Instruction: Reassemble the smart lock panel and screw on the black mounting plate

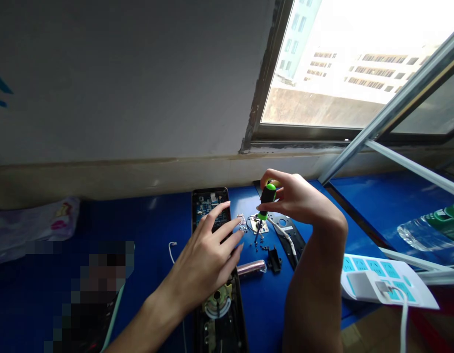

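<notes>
My right hand (291, 196) is closed around the handle of a green and black screwdriver (268, 195). Its shaft points down to several small dark screws (263, 248) scattered on the blue table. My left hand (212, 247) is spread flat over a long black device casing (241, 314), hiding its middle. A blue circuit board (202, 206) shows at the casing's far end, and a round metal part (217, 300) at the near end. Beside the screws lie a small black plastic part (274, 260) and a pinkish wrapped cylinder (252, 267).
A black flat panel (293, 234) with a white cable lies under my right hand. A power strip (414, 287) with a plugged-in charger sits at right, near a plastic bottle (429, 228) and metal frame bars (407, 162). A plastic packet (36, 228) lies far left.
</notes>
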{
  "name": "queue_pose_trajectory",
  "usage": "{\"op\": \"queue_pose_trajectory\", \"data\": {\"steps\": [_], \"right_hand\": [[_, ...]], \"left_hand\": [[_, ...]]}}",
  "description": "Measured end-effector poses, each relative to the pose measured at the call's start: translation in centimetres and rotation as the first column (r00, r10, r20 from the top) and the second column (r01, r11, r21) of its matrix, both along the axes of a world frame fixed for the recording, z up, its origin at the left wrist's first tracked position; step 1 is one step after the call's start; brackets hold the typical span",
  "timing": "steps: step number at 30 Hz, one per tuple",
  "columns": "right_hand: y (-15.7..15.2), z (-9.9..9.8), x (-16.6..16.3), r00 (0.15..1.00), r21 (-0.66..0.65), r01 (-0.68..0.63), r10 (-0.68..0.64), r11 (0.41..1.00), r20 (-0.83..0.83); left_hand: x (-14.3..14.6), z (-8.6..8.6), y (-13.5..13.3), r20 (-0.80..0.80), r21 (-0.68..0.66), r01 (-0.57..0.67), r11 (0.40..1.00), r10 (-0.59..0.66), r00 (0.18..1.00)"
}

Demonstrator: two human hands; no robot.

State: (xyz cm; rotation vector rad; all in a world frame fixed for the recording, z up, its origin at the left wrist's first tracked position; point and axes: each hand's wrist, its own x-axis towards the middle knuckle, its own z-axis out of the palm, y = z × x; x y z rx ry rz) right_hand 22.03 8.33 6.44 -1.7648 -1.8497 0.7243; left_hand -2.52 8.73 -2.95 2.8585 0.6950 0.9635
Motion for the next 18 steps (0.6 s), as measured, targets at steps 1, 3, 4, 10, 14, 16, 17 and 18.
{"op": "queue_pose_trajectory", "data": {"steps": [1,3,4,10,14,16,17,18], "right_hand": [[-0.1,0.0,0.0,1.0,-0.002,0.003,-0.003,1.0,0.008],[-0.1,0.1,0.0,1.0,-0.01,0.015,-0.015,1.0,0.02],[-0.1,0.1,0.0,0.999,-0.013,0.021,-0.02,1.0,0.025],[0.0,0.1,0.1,0.998,0.015,0.028,-0.029,0.999,0.059],[-0.3,0.1,0.2,0.998,0.062,0.026,-0.029,0.998,0.05],[-0.6,0.2,0.1,0.998,0.157,0.033,-0.042,0.987,0.057],[-0.8,0.4,0.0,0.997,0.223,0.041,-0.053,0.974,0.049],[-1.0,0.6,-0.1,0.998,0.283,0.05,-0.059,0.958,0.024]], "left_hand": [[0.0,0.0,0.0,0.001,0.0,0.003,1.0,-0.003,1.0],[-0.1,0.1,0.0,0.006,-0.009,0.012,1.0,-0.012,1.0],[-0.1,0.1,0.0,0.012,-0.015,0.018,1.0,-0.018,1.0],[-0.1,0.4,-0.1,0.032,-0.033,0.025,0.999,-0.024,0.999],[-0.3,0.5,-0.3,0.023,-0.004,0.018,1.0,-0.018,1.0],[-0.6,0.5,-0.3,0.053,-0.015,0.02,1.0,-0.019,0.998],[-0.7,0.4,-0.2,0.082,-0.025,0.02,0.999,-0.018,0.996],[-1.0,0.3,-0.1,0.12,-0.035,0.019,0.999,-0.014,0.993]]}}
